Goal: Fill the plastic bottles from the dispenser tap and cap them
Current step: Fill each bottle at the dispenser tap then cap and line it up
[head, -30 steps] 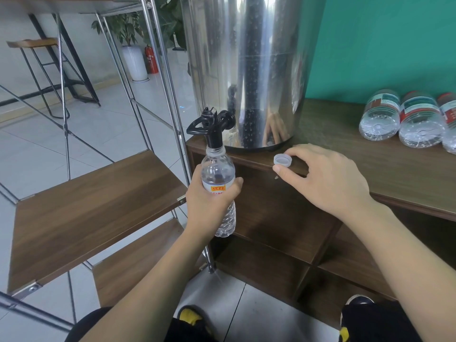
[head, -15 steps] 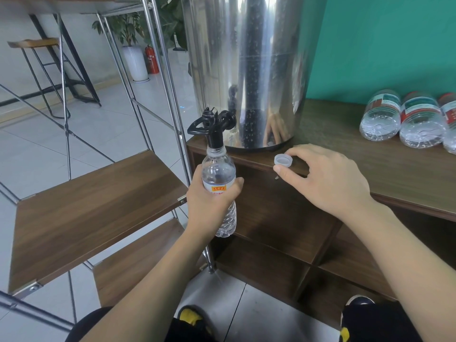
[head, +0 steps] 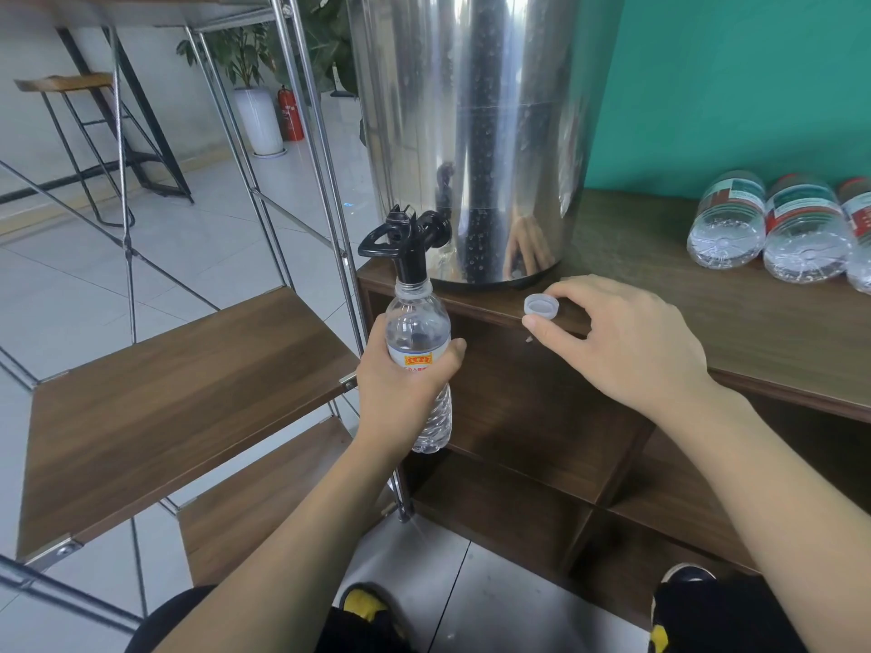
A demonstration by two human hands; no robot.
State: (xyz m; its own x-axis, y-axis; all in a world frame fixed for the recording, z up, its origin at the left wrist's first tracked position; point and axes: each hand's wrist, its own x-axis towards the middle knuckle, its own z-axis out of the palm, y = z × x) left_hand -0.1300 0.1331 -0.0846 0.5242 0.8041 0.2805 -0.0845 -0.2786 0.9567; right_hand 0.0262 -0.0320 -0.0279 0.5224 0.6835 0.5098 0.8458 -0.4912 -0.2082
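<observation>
My left hand (head: 400, 388) grips a clear plastic bottle (head: 419, 365) upright, its mouth right under the black tap (head: 407, 242) of the steel dispenser (head: 476, 134). Right of the tap, my right hand (head: 627, 341) pinches a white cap (head: 541, 305) on the wooden counter (head: 754, 332). Farther right of the dispenser, three bottles (head: 728, 223) lie on their sides.

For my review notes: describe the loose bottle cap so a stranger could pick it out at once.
Find the big steel dispenser on the wooden counter. Just in front of its base, at the counter's front edge, sits the cap, pinched by the right hand. It is small, whitish and round, open side up, unlike the bottles lying far right.
</observation>
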